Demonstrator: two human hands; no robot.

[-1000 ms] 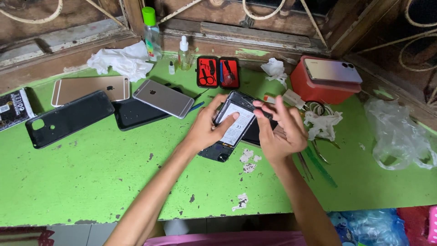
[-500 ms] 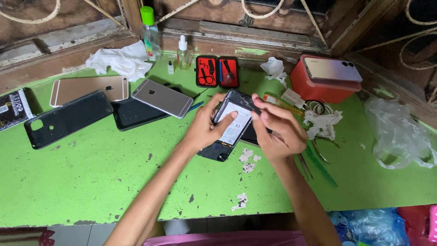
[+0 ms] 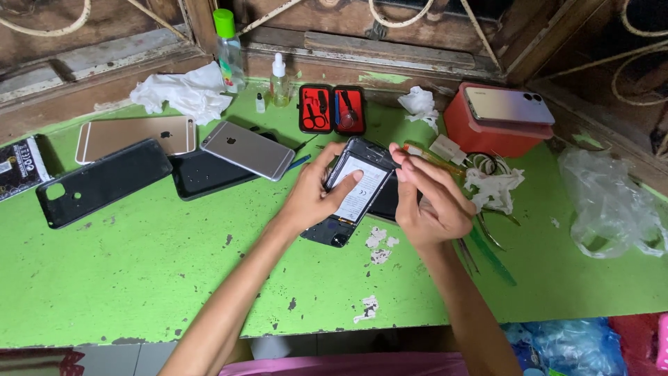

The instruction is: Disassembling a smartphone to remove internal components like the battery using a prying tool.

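hands: two, left hand (image 3: 314, 198) and right hand (image 3: 430, 202) both gripping one opened phone (image 3: 353, 189)
phones lying on tabletop (image 3: 139, 271): two, gold phone (image 3: 136, 136), grey phone (image 3: 248, 150)

Both forearms angled inward, left hand (image 3: 314, 197) and right hand (image 3: 430, 202) close together (fingers curled, grip closed).

Right hand (image 3: 431, 202) lower, nearer phone (image 3: 355, 191).

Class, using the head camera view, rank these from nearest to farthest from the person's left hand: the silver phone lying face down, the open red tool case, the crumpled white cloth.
1. The silver phone lying face down, just left of the left hand.
2. The open red tool case, behind the hand.
3. The crumpled white cloth, far back left.
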